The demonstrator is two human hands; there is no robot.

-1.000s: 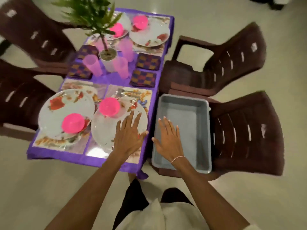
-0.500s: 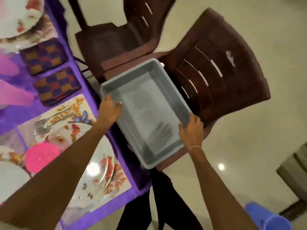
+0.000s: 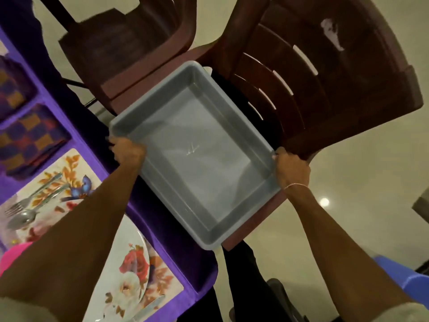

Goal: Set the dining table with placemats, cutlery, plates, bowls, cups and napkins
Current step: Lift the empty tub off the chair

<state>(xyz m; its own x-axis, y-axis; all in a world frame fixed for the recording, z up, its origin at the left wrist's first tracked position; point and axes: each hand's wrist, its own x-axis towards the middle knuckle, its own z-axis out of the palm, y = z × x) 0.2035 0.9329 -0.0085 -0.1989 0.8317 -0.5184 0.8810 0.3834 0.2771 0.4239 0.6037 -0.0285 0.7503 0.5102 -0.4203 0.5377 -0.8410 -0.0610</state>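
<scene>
Now, arms outstretched, left hand (image 3: 128,151) and right hand (image 3: 292,169) clasp the grey tray (image 3: 209,163).

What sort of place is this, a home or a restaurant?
Most likely a home dining area: a purple-clothed table set with a flowered plate and fork, plus brown plastic chairs.

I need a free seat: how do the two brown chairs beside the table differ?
The nearer chair has the grey tub over its seat, gripped by the left hand and right hand; the farther chair has a bare seat. The nearer chair's slatted back shows whole, with a pale smear; the farther chair's back is cut off by the frame. Both are dark brown, side by side along the purple table.
</scene>
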